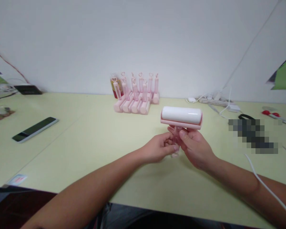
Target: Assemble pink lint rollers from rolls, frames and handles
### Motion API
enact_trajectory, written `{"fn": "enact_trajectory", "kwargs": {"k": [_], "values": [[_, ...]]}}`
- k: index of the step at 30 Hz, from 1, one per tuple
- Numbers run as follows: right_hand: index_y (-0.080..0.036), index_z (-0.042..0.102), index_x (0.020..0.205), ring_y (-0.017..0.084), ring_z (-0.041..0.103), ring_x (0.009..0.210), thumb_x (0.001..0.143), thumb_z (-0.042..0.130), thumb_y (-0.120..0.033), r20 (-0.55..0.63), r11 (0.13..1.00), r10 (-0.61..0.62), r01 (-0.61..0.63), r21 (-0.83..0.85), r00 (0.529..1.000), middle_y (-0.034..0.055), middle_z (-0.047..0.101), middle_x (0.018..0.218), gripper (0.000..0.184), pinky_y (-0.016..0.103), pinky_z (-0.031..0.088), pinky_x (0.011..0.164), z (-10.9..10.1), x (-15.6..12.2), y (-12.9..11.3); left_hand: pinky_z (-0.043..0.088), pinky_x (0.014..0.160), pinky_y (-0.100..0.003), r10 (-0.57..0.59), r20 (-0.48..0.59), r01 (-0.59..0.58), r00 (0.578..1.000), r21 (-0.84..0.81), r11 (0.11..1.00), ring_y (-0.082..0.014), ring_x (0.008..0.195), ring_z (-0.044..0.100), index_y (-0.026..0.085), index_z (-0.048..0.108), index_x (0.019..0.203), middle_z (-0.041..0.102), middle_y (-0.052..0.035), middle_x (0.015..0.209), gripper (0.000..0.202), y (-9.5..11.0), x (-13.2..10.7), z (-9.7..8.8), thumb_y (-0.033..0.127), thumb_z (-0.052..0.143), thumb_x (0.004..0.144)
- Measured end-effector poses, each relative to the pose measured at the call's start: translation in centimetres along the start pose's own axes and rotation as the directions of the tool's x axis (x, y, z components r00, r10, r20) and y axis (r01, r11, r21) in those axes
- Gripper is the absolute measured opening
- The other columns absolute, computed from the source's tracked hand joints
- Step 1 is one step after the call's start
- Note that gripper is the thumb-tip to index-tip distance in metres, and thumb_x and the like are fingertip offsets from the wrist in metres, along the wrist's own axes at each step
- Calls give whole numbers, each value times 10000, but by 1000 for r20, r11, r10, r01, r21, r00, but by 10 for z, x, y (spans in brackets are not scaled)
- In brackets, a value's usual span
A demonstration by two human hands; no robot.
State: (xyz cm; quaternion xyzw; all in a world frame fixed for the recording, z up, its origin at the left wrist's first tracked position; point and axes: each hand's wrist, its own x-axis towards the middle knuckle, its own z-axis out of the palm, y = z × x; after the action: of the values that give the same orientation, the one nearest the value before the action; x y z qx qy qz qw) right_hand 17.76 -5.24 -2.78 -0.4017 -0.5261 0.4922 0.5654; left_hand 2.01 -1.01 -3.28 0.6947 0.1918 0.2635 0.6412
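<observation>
Head-cam view looking down at two bare forearms over a pale yellow-green desk [90, 149].

Centre frame, both hands hold a pink lint roller [181, 116] w/ a white roll. It is lifted just above the desk. The roll lies level and crosswise, and its handle [175, 144] points down toward the person.

The left hand [158, 148] has its grip closed on the handle from the left, fingertips pinching it. The right hand [195, 147] has its grip closed on the handle from the right, thumb on top just under the roll. The hands meet around the handle, most of which is hidden by fingers.

In the bg, by the white wall:
- A cluster of pink handles [135, 95] stands in rows, heart-shaped ends up.
- Behind them at left is a small red and yellow container [115, 86], possibly a bottle.

Elsewhere on the desk:
- Far left: a dark phone [35, 128] lies flat.
- Right rear: a white power strip [214, 100] w/ cables.
- Far right: red-handled scissors [274, 115].
- Between roller and scissors: a dark pixelated patch [252, 135]; can't tell what it is.

A thin white cable [267, 187] crosses the right forearm.
</observation>
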Motion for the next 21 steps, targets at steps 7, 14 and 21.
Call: {"fn": "enact_trajectory", "kwargs": {"k": [7, 14, 21], "values": [[-232, 431, 1369, 238, 448, 1358, 968, 464, -468, 76, 856, -287, 291, -427, 955, 109, 483, 1470, 466, 463, 320, 1153, -48, 33, 9, 424, 757, -288, 52, -83, -32, 995, 224, 974, -145, 804, 501, 158, 515, 984, 539, -30, 882, 254, 10, -6, -8, 406, 526, 931], [-146, 360, 1470, 298, 182, 1495, 944, 460, -414, 102, 408, -255, 203, -890, 961, 170, 205, 1615, 599, 505, 163, 1208, -152, 83, 52, 409, 677, -249, 7, -171, 7, 985, 77, 997, -113, 723, 452, 172, 471, 1054, 457, 16, 811, 290, 6, -5, -18, 425, 521, 922], [-167, 528, 1338, 337, 480, 1280, 880, 532, -340, 195, 258, -324, 285, -923, 926, 166, 555, 1346, 489, 536, 362, 1077, -155, 86, 52, 400, 625, -233, -44, -229, 70, 973, 105, 992, -102, 670, 426, 174, 489, 1083, 446, 26, 780, 269, 0, -5, -22, 396, 499, 932]]}}
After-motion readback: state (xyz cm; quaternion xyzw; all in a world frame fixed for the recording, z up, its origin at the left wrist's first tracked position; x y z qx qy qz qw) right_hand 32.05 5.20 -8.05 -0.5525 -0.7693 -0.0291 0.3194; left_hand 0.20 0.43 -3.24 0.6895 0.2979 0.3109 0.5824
